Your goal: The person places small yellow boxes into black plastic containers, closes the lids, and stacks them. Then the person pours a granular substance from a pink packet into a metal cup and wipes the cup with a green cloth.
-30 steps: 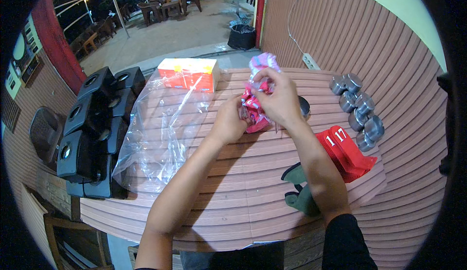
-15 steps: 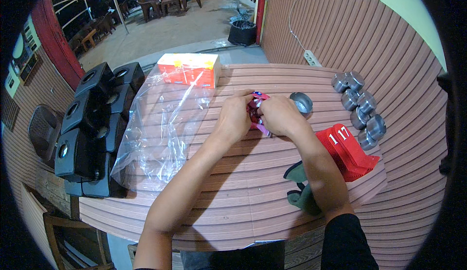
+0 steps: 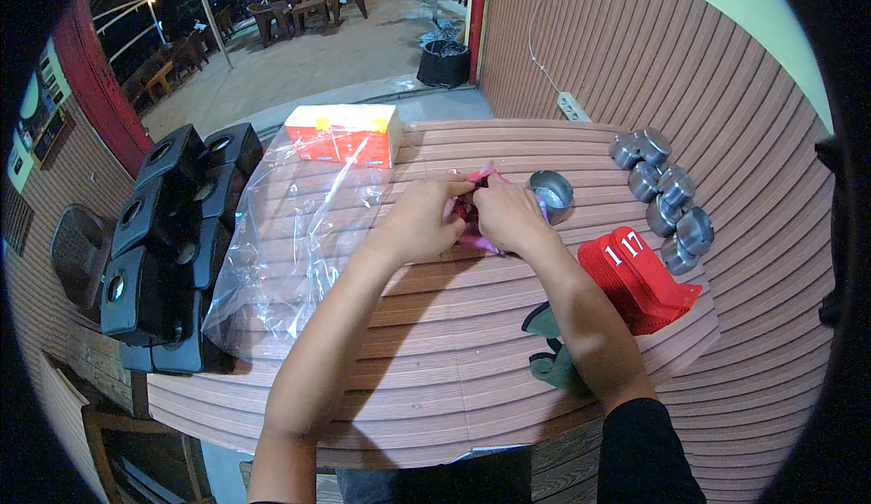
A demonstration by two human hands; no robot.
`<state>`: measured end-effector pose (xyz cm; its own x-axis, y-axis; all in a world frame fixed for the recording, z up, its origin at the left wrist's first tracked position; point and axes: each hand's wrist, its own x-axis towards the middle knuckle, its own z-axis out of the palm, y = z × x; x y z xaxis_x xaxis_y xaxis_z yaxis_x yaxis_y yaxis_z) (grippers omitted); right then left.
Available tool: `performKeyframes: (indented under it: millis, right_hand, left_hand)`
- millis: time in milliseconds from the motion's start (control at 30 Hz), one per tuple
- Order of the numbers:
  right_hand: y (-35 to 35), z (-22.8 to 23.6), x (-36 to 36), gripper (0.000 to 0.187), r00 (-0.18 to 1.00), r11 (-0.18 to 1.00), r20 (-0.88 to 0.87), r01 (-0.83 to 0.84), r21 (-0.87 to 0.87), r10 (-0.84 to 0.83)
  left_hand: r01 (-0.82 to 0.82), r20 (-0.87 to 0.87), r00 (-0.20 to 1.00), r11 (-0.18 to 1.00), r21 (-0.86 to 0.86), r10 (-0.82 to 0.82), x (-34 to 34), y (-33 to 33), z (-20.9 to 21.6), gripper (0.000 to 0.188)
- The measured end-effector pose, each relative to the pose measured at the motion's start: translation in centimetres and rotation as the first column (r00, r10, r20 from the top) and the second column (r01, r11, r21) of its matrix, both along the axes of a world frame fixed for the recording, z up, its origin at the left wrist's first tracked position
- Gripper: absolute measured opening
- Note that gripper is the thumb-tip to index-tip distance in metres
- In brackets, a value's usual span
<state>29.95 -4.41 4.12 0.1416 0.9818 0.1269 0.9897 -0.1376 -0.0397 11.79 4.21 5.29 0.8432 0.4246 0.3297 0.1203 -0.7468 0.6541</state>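
A crinkled pink and purple packet (image 3: pixel 480 244) with dark red inside its opening lies near the middle of the table, mostly covered by my hands. My left hand (image 3: pixel 419 220) grips its left side, thumb and fingers bent around the edge. From the right, my right hand (image 3: pixel 508 217) is closed at the packet, its fingertips curled down at the opening; what they pinch is hidden. Just beyond the right hand sits a round metal cup (image 3: pixel 551 195), open side up, not touched. My right forearm passes over a dark green cloth-like item (image 3: pixel 555 368).
Black boxes with round holes (image 3: pixel 136 291) are stacked at the left, beside a clear plastic bag (image 3: pixel 281 268). A red and white tissue pack (image 3: pixel 343 146) stands at the back. Several metal cups (image 3: pixel 661 220) and a stack of red number tags (image 3: pixel 626 277) occupy the right.
The view has shifted slightly. My left hand has opened out a little along the packet's left side, and my right hand's fingers have shifted at its opening. The packet stays between them.
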Motion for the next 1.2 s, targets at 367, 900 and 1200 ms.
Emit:
performKeyframes:
  millis: [367, 900, 1200]
  right_hand:
    - [1.0, 0.8, 1.3, 0.033, 0.959, 0.948, -0.238, -0.075, 0.308, 0.153]
    - [0.8, 1.3, 2.0, 0.036, 0.964, 0.925, -0.107, -0.197, 0.324, 0.243]
    - [0.0, 5.4, 6.1, 0.024, 0.971, 0.548, -0.004, 0.139, 0.825, -0.24]
  left_hand:
    - [-0.099, 0.099, 0.993, 0.913, 0.395, 0.064, -0.1, 2.9, -2.6, 0.064]
    - [-0.256, 0.288, 0.924, 0.966, -0.021, 0.251, 0.4, 3.6, -4.2, 0.014]
    - [-0.237, 0.492, 0.859, 0.962, 0.137, 0.142, 3.1, -1.8, -2.6, 0.061]
